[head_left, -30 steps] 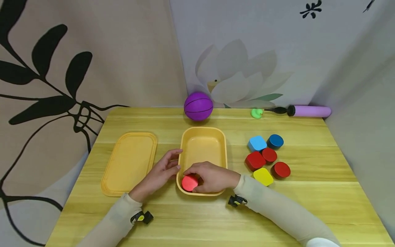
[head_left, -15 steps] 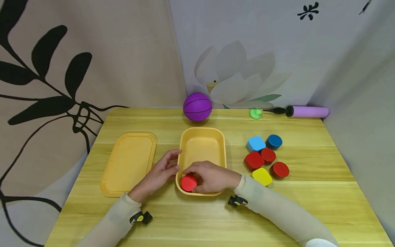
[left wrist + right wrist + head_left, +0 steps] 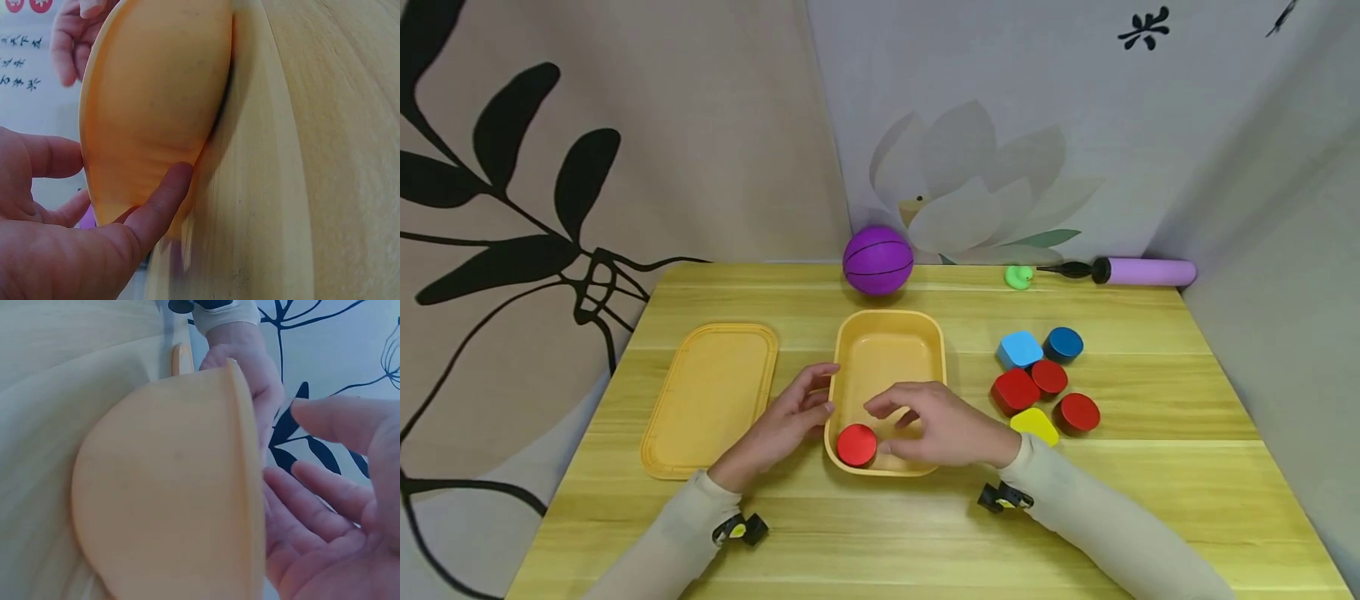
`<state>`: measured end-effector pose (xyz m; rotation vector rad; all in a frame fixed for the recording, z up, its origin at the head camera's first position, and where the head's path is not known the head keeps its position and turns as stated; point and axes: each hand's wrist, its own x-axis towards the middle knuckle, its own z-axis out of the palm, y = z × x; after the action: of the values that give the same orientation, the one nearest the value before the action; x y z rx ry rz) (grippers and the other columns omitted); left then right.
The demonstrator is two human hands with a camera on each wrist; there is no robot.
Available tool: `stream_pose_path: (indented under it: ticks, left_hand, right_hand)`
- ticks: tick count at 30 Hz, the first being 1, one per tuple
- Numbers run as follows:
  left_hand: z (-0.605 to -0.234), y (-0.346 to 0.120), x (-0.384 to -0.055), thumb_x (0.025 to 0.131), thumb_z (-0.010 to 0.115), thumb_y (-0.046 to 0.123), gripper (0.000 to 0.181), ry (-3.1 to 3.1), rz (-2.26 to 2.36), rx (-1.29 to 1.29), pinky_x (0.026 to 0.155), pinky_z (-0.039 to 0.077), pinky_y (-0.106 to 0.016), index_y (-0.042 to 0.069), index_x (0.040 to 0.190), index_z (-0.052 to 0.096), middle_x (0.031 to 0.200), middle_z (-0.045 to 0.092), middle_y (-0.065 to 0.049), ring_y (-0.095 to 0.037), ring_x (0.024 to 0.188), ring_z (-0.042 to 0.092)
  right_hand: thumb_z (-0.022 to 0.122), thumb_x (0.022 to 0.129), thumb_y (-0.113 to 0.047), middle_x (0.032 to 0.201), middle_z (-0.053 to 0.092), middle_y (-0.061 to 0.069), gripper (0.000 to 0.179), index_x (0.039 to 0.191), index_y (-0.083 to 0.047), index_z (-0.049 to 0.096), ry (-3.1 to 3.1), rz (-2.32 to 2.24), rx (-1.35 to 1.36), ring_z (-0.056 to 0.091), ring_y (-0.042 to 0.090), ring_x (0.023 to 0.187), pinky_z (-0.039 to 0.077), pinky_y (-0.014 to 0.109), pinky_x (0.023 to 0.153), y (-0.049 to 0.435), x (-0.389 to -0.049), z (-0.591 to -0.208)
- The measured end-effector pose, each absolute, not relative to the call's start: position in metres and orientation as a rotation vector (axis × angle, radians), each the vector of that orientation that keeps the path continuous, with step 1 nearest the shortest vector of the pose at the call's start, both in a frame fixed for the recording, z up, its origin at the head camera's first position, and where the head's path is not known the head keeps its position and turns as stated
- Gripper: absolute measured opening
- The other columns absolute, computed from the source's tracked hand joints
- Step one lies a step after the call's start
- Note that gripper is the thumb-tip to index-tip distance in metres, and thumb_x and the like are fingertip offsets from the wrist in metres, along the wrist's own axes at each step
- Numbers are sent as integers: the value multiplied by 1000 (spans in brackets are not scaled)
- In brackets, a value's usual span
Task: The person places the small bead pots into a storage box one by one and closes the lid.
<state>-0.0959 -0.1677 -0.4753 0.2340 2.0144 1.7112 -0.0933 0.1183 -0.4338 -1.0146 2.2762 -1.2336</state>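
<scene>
As the left end of the wooden surface [image 3: 880,546] shows, a flat yellow lid [image 3: 710,402] lies beside the tub rather than on it, leaving the tub's top uncovered. Between them is the left hand [image 3: 785,429], its fingers loosely extended rather than wrapped round anything; the left wrist view shows a fingertip against the rim and the thumb on the outer wall, probably to steady the tub [image 3: 887,358]. Inside it, the red disc [image 3: 857,445] sits flat in the near left corner, where the curved wall should limit sliding. Beyond the far rim stands a purple ball [image 3: 877,261]. Over the tub's near right part hangs the right hand [image 3: 951,425], fingers spread and holding nothing, the thumb just beside the disc; that gap suggests the disc rests on its own.

Farther right, a light blue block [image 3: 1019,348], a red block [image 3: 1015,392], a yellow block [image 3: 1034,425], a dark blue cylinder [image 3: 1063,344] and two red cylinders [image 3: 1049,378] form a loose cluster, seemingly handy for the right arm. Behind them, a green duck [image 3: 1018,277] and a purple pump [image 3: 1150,271] lie along the back edge.
</scene>
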Motion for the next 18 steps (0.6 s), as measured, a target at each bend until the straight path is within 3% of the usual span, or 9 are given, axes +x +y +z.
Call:
stream_pose_path:
  ticks: [7, 18]
  left_hand:
    - [-475, -168, -94, 110, 52, 13, 55, 2023, 1717, 236, 98, 59, -44, 19, 162, 34, 162, 39, -19, -41, 145, 48]
    - [-473, -167, -93, 110, 51, 11, 56, 2013, 1727, 214, 97, 60, -42, 22, 162, 34, 161, 40, -16, -38, 144, 50]
  right_hand:
    - [80, 94, -16, 123, 76, 8, 42, 134, -10, 67, 2331, -1401, -918, 72, 23, 111, 62, 32, 87, 151, -87, -433]
    - [76, 98, -12, 116, 76, 0, 29, 126, -12, 72, 2484, -1530, -694, 71, 15, 105, 62, 31, 84, 213, -79, -442]
